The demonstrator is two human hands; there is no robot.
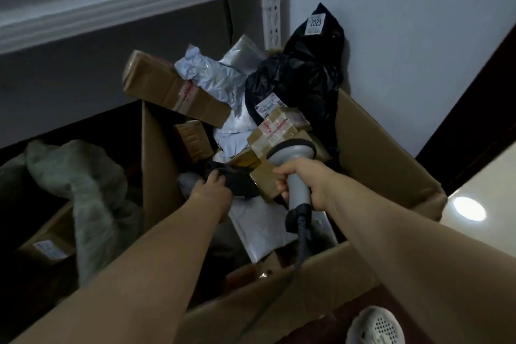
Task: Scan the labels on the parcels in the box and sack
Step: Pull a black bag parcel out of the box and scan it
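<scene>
A large open cardboard box (379, 148) holds several parcels: brown cartons, grey and white mailer bags, black bags. My right hand (301, 179) grips the handle of a grey barcode scanner (293, 156), its head over a taped brown carton (279, 126) with a white label. My left hand (212, 190) reaches into the box and holds a small black parcel (237, 179) beside the scanner. A long brown carton (173, 86) lies tilted at the pile's top left. A pale green sack (83, 184) slumps left of the box, a labelled brown carton (53, 243) beside it.
A white shelf (125, 0) with a perforated upright runs above the box. A tall black bag (312, 64) with a white "2023" label leans on the wall. The scanner's black cable (303, 237) trails over the box's near wall. A white shoe (374, 327) is at the bottom right.
</scene>
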